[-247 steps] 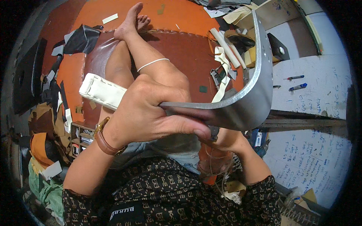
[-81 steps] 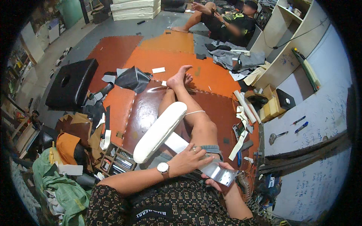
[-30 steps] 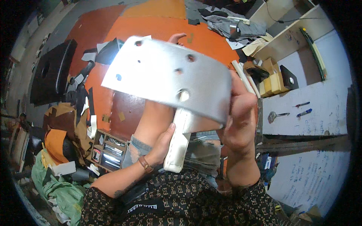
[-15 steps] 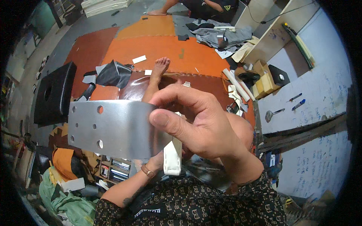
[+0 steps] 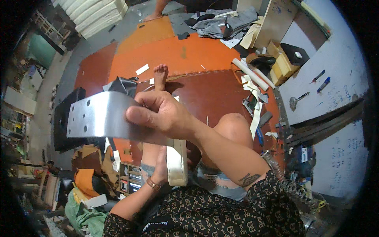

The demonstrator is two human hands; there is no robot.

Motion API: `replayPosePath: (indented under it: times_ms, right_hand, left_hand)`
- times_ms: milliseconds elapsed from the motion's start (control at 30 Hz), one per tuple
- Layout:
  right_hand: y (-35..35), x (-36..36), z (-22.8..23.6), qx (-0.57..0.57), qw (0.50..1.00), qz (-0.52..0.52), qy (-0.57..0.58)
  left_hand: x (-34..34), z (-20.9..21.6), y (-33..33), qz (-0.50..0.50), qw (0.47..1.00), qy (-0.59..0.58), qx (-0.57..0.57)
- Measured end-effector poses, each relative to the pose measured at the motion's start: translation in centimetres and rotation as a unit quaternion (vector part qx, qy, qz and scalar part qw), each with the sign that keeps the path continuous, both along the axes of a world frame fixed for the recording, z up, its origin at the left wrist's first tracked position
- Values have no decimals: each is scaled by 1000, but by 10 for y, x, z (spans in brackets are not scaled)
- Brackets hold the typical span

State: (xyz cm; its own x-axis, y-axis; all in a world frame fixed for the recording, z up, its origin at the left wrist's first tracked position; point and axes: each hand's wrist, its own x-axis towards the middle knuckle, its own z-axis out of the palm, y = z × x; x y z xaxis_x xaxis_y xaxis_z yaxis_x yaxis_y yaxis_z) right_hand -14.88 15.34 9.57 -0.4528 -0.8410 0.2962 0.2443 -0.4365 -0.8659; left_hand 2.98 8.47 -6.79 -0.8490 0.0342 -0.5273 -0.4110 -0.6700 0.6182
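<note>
A bent silver metal plate (image 5: 112, 116) with several round holes is pinched between the thumb and fingers of my right hand (image 5: 167, 116). Its holed end points left, and its near end reaches a white padded piece (image 5: 177, 168) with a stitched edge. My left hand (image 5: 160, 166), with a brown-strapped watch on the wrist, is closed round that white piece from below, above my lap. Part of its fingers is hidden behind the piece. Whether plate and padded piece are joined I cannot tell.
Beyond my knees lies an orange and brown mat (image 5: 189, 49) with scraps on it. A black padded block (image 5: 69, 118) stands at left. White rolls (image 5: 250, 75) and cream strips (image 5: 254, 110) lie at right, beside a written-on white board (image 5: 316, 102). Another person's foot (image 5: 153, 17) rests at the far side.
My right hand has moved left and away from my face, turning the metal plate so its bend shows more. The white padded piece shows more fully. The whole view has shifted a little.
</note>
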Motion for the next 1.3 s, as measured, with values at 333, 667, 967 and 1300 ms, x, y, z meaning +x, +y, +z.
replayPosePath:
  times_ms: [333,667,967,1300]
  right_hand:
    - [10,-66,-3,-301,916,-28,-262]
    - [48,-106,-47,-326,938,-33,-110]
    - [52,-92,-69,-208,957,-43,-196]
    - [27,-84,-68,-122,972,-4,-202]
  left_hand:
    - [-28,86,-45,73,980,-20,-182]
    - [-92,71,-68,40,992,6,-117]
    - [-86,-10,-71,-23,984,45,-170]
    - [-70,-4,-74,-22,962,38,-271]
